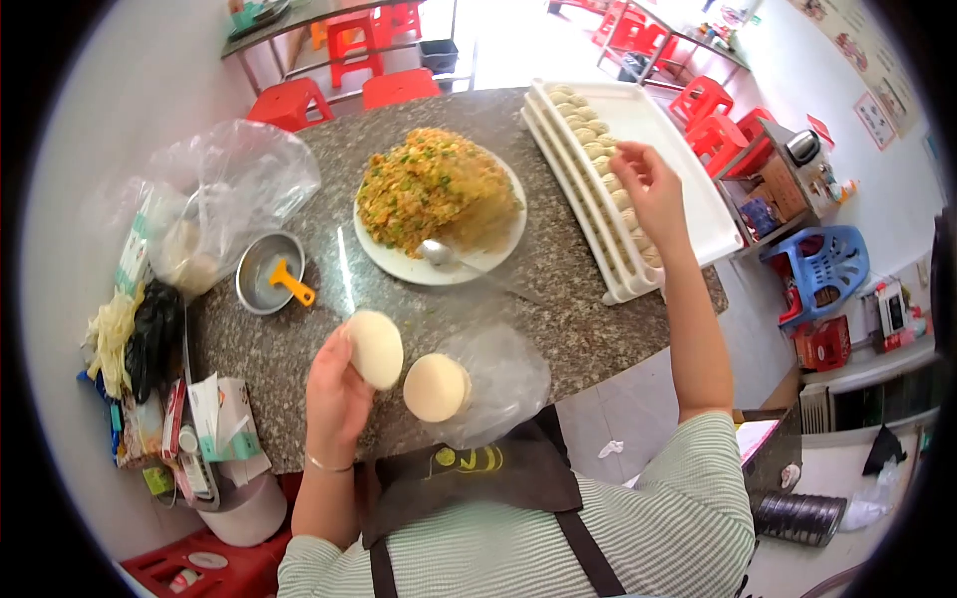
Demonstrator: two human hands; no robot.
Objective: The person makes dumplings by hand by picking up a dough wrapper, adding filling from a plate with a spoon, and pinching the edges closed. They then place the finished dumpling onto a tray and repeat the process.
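My left hand (339, 384) holds a round, pale dumpling wrapper (376, 350) by its edge, tilted up above the counter. Beside it a stack of round wrappers (436, 388) lies on a clear plastic bag (503, 384). My right hand (650, 189) reaches over the white stacked trays (688, 149), its curved fingers at a dumpling in the row of folded dumplings (588, 130). A white plate (389, 264) in the middle carries a heap of chopped orange, yellow and green filling (429, 189). A metal spoon (439, 253) rests on the plate's near side.
Left on the speckled counter (329, 429) stand a metal bowl (261, 261) with an orange-handled tool (292, 283) and a large clear bag (239, 169). A tissue box (224, 419) and other packages crowd the left edge. Red stools (399, 88) stand beyond the counter.
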